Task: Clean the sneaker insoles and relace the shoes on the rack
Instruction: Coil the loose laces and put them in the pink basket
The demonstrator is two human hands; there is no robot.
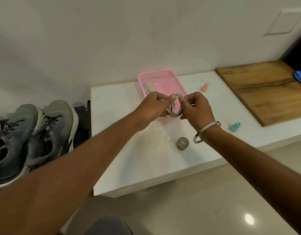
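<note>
A coiled grey shoelace [176, 106] hangs between both hands above the near end of a pink basket [165, 78]. My left hand [153, 106] pinches one side of the coil. My right hand [195, 107] pinches the other side, thumb and fingers curled round the loops. Two grey-blue sneakers [36, 133] with dark laces stand side by side on a dark rack [81, 121] at the left.
The basket sits on a white bench top [146, 158] and holds a pale folded item [149, 87]. A small round grey object [182, 143], a teal cap [234, 127] and a pink cap [205, 87] lie on the bench. A wooden board [265, 89] is at right.
</note>
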